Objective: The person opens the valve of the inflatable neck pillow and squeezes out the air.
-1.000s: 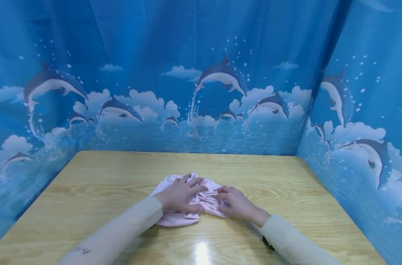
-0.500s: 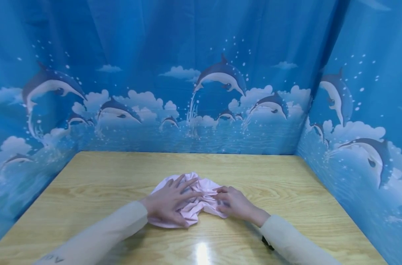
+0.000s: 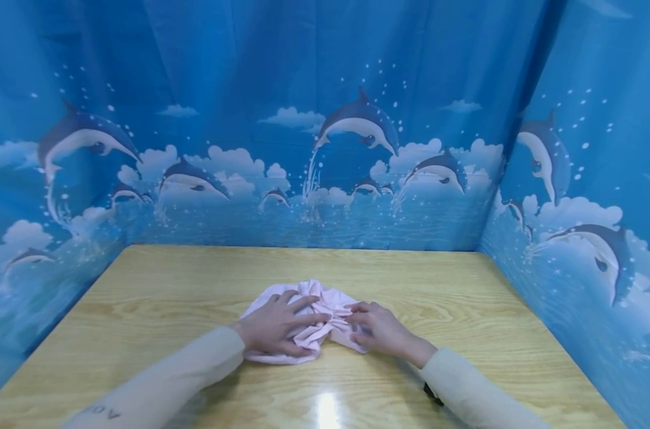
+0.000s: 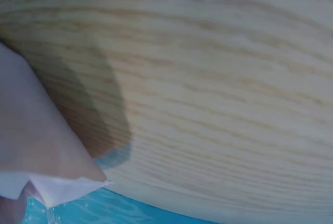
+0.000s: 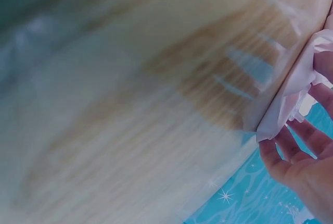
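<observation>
A crumpled pale pink cloth (image 3: 325, 307) lies gathered in folds on the wooden table, also seen as an edge of cloth (image 5: 291, 96) in the right wrist view. My left hand (image 3: 279, 325) rests across its left part, fingers spread and slightly bent. My right hand (image 3: 381, 328) holds the right edge with curled fingers, and in the right wrist view the fingers (image 5: 296, 151) reach around that edge. The left wrist view shows only part of the cloth (image 4: 41, 125), with most of the left hand out of sight. Whatever lies under the folds is hidden.
The wood-grain table (image 3: 196, 268) extends around the cloth on every side. A blue curtain (image 3: 282, 59) printed with dolphins and clouds hangs behind the table and along both sides. A bright light reflection (image 3: 326, 411) shows near the front.
My left hand has slid left from the middle of the cloth and spread its fingers, then drawn them slightly together. The folds beneath have spread a little. My right hand has stayed put.
</observation>
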